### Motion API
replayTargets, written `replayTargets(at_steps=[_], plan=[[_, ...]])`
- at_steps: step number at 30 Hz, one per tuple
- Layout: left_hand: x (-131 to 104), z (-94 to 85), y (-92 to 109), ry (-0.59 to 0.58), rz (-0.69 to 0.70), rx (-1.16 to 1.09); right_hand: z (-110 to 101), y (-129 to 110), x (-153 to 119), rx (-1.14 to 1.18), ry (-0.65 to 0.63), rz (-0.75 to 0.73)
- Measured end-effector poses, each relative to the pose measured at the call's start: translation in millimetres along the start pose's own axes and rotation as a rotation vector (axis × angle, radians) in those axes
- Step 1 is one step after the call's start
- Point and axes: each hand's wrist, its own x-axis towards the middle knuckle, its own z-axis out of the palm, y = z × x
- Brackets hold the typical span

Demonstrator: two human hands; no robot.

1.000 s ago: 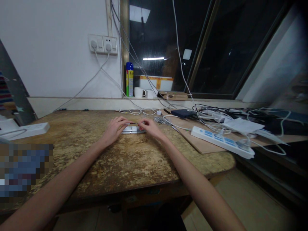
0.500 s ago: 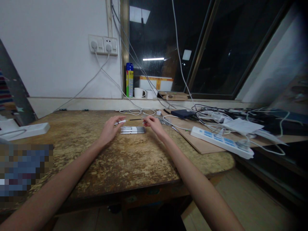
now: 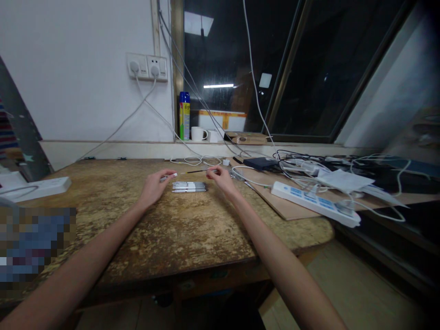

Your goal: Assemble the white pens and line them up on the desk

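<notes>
Between the fingertips of my left hand is a white pen barrel, its end pointing right. My right hand pinches a thin pen refill, whose dark length sticks out left toward the barrel. A small gap separates the refill's tip from the barrel. Just below and between both hands, several white and grey pens lie side by side in a row on the worn wooden table. My fingers hide part of each held piece.
Right of my right hand, a brown board bears a white power strip, a black box and tangled cables. Another power strip lies at the left. A spray can and white mug stand on the sill.
My left hand has shifted slightly left with the barrel. The refill in my right hand has moved a little right and tilts slightly more. The row of pens stays put.
</notes>
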Motion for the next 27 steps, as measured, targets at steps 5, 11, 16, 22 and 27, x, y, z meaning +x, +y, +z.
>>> replayTargets(at_steps=[5,11,16,22,27], plan=[[0,0.4,-1,-0.009,-0.005,0.006,1,-9,-3,0.002,0.004,-0.049],[0,0.6,0,-0.005,0.000,0.005,3,-12,-4,0.047,0.010,-0.018],[-1,0.4,3,-0.020,0.004,-0.045,2,-11,-3,0.095,0.014,0.009],[-1,1.2,6,-0.038,0.067,-0.055,1,-7,-2,0.140,0.026,0.066],[1,2.3,2,-0.037,0.124,-0.013,1,-9,-2,0.151,0.021,0.094]])
